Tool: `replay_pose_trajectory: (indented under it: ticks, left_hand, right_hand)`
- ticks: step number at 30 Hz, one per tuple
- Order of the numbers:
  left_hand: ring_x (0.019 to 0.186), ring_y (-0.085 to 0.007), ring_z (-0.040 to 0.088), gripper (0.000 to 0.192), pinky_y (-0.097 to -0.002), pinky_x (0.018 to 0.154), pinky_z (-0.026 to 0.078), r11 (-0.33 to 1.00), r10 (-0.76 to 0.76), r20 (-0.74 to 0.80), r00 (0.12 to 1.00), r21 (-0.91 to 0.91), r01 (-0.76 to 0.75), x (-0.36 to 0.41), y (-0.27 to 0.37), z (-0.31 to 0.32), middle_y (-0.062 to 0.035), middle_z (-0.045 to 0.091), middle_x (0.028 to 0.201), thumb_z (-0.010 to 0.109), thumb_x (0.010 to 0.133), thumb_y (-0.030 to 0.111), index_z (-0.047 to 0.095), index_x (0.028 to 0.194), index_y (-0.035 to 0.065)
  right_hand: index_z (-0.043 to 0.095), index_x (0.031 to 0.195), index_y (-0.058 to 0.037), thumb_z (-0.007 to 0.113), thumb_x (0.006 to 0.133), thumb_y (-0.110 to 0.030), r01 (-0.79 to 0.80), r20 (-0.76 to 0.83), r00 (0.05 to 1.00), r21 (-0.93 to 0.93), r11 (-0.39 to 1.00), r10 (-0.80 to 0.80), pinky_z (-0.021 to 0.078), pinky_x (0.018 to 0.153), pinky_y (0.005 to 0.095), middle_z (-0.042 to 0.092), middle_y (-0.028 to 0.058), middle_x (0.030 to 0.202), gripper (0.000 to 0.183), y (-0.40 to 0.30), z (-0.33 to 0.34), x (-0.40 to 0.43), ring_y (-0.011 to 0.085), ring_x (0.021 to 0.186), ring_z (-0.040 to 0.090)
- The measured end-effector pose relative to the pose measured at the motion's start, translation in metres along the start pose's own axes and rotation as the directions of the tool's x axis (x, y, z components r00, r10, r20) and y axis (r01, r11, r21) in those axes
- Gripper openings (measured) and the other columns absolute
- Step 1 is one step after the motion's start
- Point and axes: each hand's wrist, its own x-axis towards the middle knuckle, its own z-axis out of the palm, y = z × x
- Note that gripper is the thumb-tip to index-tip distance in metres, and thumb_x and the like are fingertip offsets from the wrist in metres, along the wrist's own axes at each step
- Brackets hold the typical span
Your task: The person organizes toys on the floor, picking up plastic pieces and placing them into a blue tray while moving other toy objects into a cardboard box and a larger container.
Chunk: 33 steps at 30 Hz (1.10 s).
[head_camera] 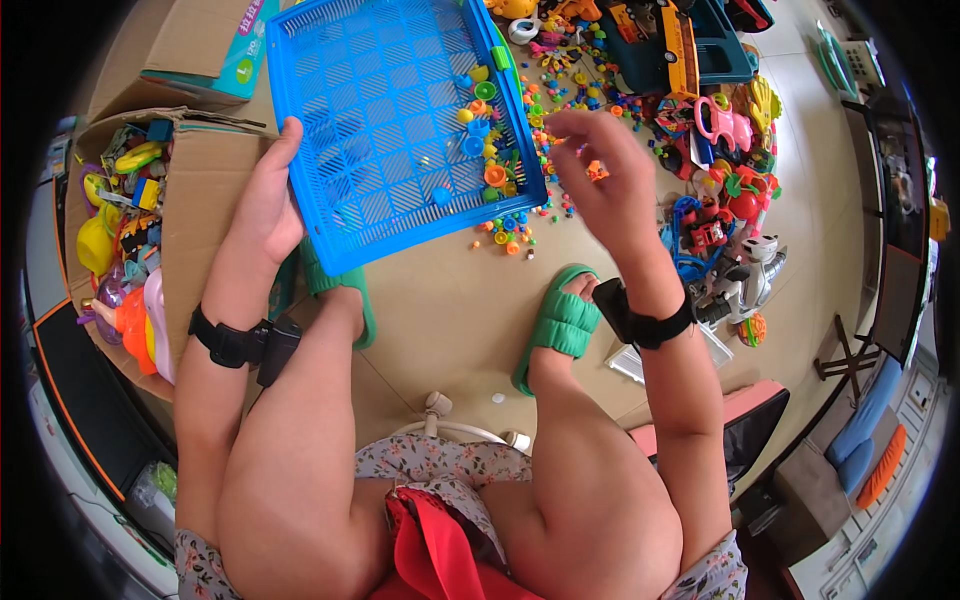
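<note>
A blue plastic basket [375, 139] hangs tilted over the floor, its left rim gripped by my left hand [271, 199]; the fingers behind it are partly hidden. Small colourful plastic caps and balls [484, 139] lie along its right side. Just right of the basket is my right hand [600, 169], raised with its fingers bent and slightly blurred; I see nothing held in it. Below and beyond that hand, many small beads and toy pieces [559, 82] are scattered on the floor.
A cardboard box [206, 225] full of toys stands at left, another carton [184, 45] behind it. At right lie a yellow toy bus [679, 52], a pink toy [724, 124] and a white-and-grey toy robot [750, 277]. My feet in green slippers [562, 322] rest on the tiles.
</note>
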Motion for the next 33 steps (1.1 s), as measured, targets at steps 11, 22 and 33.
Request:
replay_pose_trajectory:
  ticks: [11,22,33]
  left_hand:
    - [0.104,-0.0254,0.053,0.05,-0.0408,0.091,0.044,0.998,-0.01,0.042,0.999,-0.061,0.013,0.006,-0.001,-0.01,-0.0146,0.053,0.116,0.042,0.092,0.039,0.04,0.122,0.0002]
    - [0.103,-0.0246,0.053,0.05,-0.04,0.089,0.045,0.999,-0.001,0.02,1.0,-0.039,0.002,0.004,-0.003,-0.008,-0.0135,0.053,0.115,0.045,0.091,0.038,0.041,0.122,0.0003]
    - [0.104,-0.025,0.053,0.049,-0.0402,0.09,0.044,0.999,-0.002,0.037,0.999,-0.053,0.004,0.004,-0.004,-0.01,-0.0138,0.052,0.116,0.043,0.091,0.038,0.041,0.122,0.0]
  right_hand:
    - [0.056,0.101,-0.0076,0.061,0.07,-0.01,-0.288,0.137,0.915,-0.435,0.853,0.379,0.0455,0.078,0.0403,0.057,0.0114,0.1,0.032,0.128,0.004,-0.052,0.0302,0.095,0.055]
    - [0.054,0.094,-0.0124,0.064,0.072,-0.019,-0.106,0.233,0.888,-0.735,0.669,0.397,0.0484,0.069,0.0396,0.054,0.008,0.095,0.025,0.126,0.036,-0.057,0.028,0.09,0.056]
    - [0.052,0.09,-0.0099,0.064,0.073,-0.023,-0.034,0.264,0.897,-0.759,0.65,0.355,0.0488,0.067,0.0388,0.054,0.0089,0.09,0.024,0.133,0.04,-0.06,0.0271,0.086,0.058]
